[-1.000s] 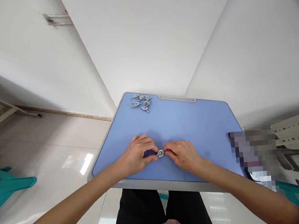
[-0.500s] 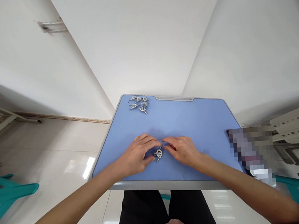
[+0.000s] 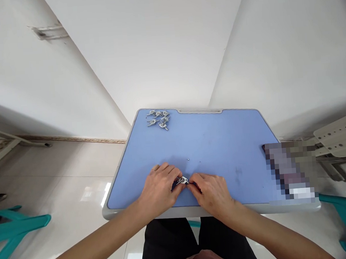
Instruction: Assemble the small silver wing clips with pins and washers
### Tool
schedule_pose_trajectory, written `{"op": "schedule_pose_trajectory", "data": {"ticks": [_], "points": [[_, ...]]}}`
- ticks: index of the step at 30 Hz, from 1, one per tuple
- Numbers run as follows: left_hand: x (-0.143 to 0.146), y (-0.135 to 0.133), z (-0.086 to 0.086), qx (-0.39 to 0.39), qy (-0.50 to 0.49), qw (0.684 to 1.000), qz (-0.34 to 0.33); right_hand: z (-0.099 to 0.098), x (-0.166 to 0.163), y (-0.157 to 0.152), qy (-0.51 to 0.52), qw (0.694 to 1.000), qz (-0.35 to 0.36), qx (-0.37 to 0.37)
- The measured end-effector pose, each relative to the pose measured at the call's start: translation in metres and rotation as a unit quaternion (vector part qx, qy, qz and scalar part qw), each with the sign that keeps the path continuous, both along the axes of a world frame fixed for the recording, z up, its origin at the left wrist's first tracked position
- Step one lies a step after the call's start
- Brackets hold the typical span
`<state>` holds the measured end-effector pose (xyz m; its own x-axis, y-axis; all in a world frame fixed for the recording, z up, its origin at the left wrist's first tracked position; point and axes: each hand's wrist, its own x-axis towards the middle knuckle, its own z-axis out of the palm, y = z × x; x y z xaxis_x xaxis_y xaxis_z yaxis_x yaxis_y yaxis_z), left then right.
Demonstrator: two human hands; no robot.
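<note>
Near the front of the blue tabletop (image 3: pixel 222 141), a small silver metal fitting (image 3: pixel 182 180) with a rounded body and thin projecting ends is held between both hands. My left hand (image 3: pixel 162 186) pinches its left side, finger and thumb closed around it. On the opposite side, my right hand (image 3: pixel 212 188) grips the other end with thumb and forefinger. The fingertips hide part of the fitting. Just beyond the hands lies a tiny shiny bit (image 3: pixel 188 159). Several similar metal fittings (image 3: pixel 160 119) are grouped at the table's far left corner.
A phone-like dark object (image 3: pixel 264 149), mostly pixelated, lies at the table's right edge. White walls (image 3: pixel 160 46) stand close behind the table. Teal stool legs (image 3: pixel 27 224) are on the floor at left, and a perforated beige panel (image 3: pixel 341 134) is at right.
Both hands have drawn closer together and closed on the fitting, which has turned to lie more sideways. The tiny bit beyond the hands now shows. The camera view has shifted slightly.
</note>
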<state>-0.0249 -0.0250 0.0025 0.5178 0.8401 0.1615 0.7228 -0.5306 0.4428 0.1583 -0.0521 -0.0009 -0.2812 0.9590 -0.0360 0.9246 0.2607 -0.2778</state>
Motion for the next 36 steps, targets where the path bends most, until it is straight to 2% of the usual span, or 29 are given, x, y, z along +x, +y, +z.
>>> {"op": "schedule_pose_trajectory", "data": {"ticks": [18,28,36], "points": [[0.005,0.002,0.005,-0.06,-0.048,0.996,0.055,-0.012,0.004,-0.001,0.061,0.993,0.069,0.072],[0.003,0.002,-0.002,-0.021,-0.076,0.996,0.04,-0.009,0.005,-0.001,0.062,0.995,0.071,0.041],[0.0,0.0,-0.01,0.016,-0.076,0.996,0.031,-0.005,0.001,0.0,0.045,0.998,0.034,0.019]]}}
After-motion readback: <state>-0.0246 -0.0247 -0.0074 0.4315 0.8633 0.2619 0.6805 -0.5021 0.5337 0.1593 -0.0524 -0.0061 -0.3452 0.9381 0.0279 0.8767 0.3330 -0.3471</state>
